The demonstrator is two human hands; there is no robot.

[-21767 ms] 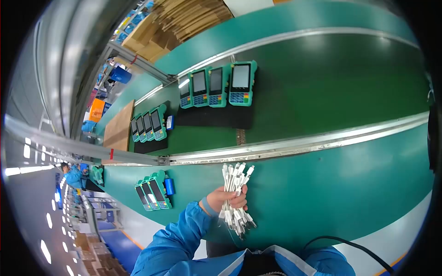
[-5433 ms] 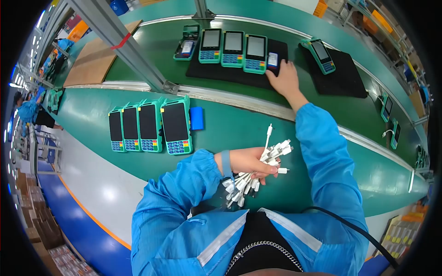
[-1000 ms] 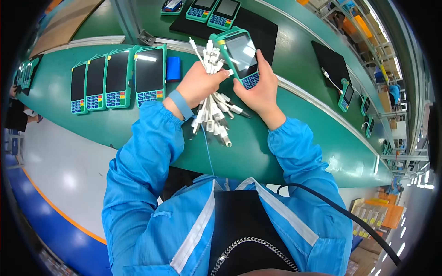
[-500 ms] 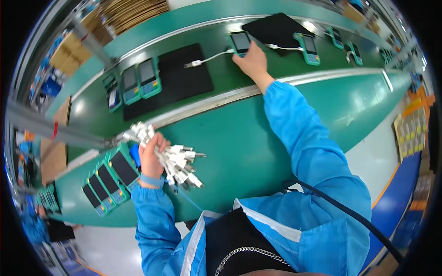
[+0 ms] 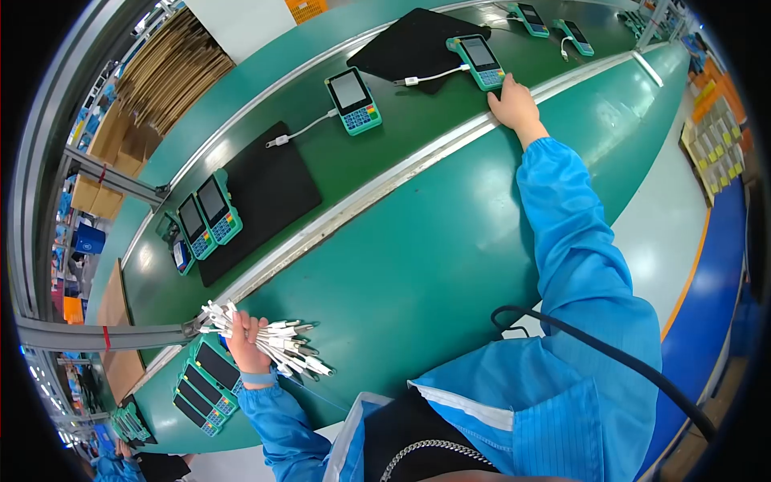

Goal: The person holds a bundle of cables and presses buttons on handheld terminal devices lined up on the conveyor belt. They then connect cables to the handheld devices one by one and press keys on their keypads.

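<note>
My left hand (image 5: 247,344) is closed around a bundle of white cables (image 5: 285,345) over the green table at the lower left. My right hand (image 5: 514,104) reaches up to the belt, its fingers at the lower edge of a green-cased terminal (image 5: 479,63) with a white cable plugged in. Whether the fingers grip it is hard to tell. Left of it, another terminal (image 5: 353,100) with a white cable lies on the belt. Two terminals (image 5: 214,207) rest beside a black mat (image 5: 273,197). Several more terminals (image 5: 210,381) stand in a row near my left hand.
A metal rail (image 5: 353,207) separates the belt from the near table (image 5: 418,265). A metal post (image 5: 120,336) is at the left. Further cabled terminals (image 5: 574,38) lie at the upper right. A black cable (image 5: 610,361) crosses my right sleeve. A co-worker (image 5: 116,464) is at the lower left.
My right hand has left the terminal with its cable on the belt and moved right to another cabled terminal. The view has turned. My left hand still holds the cable bundle.
</note>
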